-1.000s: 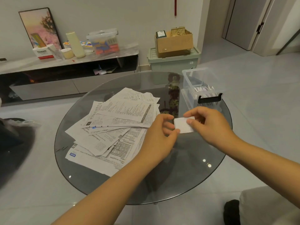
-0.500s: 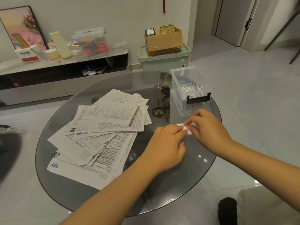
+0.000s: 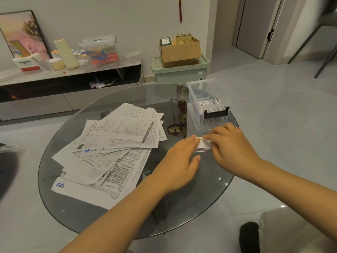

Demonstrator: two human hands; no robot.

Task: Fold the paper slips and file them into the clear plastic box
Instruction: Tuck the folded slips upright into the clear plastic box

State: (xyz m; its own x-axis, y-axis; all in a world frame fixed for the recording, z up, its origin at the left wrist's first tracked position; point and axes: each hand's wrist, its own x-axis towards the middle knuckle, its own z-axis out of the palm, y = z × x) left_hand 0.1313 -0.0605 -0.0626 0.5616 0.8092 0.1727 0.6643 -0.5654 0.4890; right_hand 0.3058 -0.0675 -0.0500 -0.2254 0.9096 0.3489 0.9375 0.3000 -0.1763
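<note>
Hands meet right of frame centre on the glass table [image 3: 182,212]: left hand [image 3: 179,161] lies flat, fingers extended onto the folded slip [image 3: 203,146], while right hand [image 3: 231,145] pinches its right end. Creasing appears in hand; filing next calls for lifting it into the clear plastic box [image 3: 204,105] just beyond. Unfolded slips [image 3: 109,154] wait left.

A round glass table [image 3: 113,212] stands on pale floor tiles. Behind it, a low console [image 3: 69,73] bears a framed picture [image 3: 21,33], a cream bottle [image 3: 66,53] and a lidded tub [image 3: 100,49]. A cardboard box [image 3: 179,52] sits on a green bin [image 3: 179,74], perhaps lidded.
</note>
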